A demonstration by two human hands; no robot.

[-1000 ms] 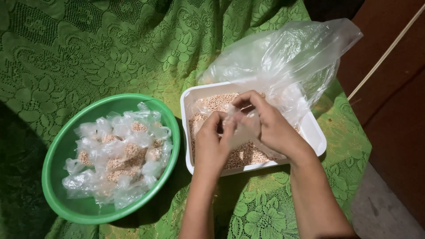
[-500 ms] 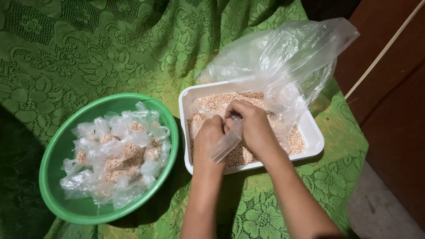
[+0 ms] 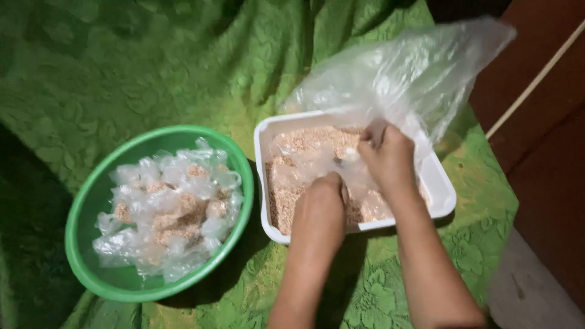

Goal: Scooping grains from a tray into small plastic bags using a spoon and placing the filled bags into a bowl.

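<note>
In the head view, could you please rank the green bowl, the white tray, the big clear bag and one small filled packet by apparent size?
1. Big clear bag and green bowl: alike, so no ranking.
2. White tray, partly hidden by the hands.
3. Small filled packet, smallest.

Two bare forearms, no sleeves

A large clear plastic bag [image 3: 402, 73], crumpled and open, lies over the far right part of a white rectangular tray [image 3: 263, 183]. A small clear pouch [image 3: 326, 161], blurred, lies in the tray over pale brown grains between two hands. To the left, a round green bowl [image 3: 91, 201] holds a heap of small clear plastic packets [image 3: 167, 213], each filled with the same pale brown grains.
</note>
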